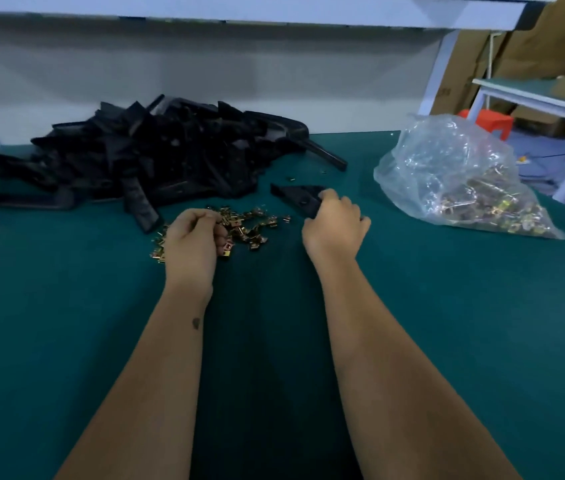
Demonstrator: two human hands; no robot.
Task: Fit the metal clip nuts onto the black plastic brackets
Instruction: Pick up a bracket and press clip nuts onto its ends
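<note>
A loose black bracket (pixel 297 198) lies mid-table, gripped by the right hand (pixel 334 221); the left hand (pixel 193 237) curls into scattered clip nuts (pixel 251 225); bracket pile (pixel 142 154) behind, clip bag (pixel 461 178) right; green table (pixel 66 306) nearer is open.

Bracket pile (pixel 142 157) far left, clip nuts (pixel 250 226) before it — bag (pixel 461 181) right

2 hands (pixel 191 237), 1 separate bracket (pixel 296 197), 1 bracket pile (pixel 142 157), loose clip nuts (pixel 250 226) uncountable, 1 bag (pixel 458 178)
</note>
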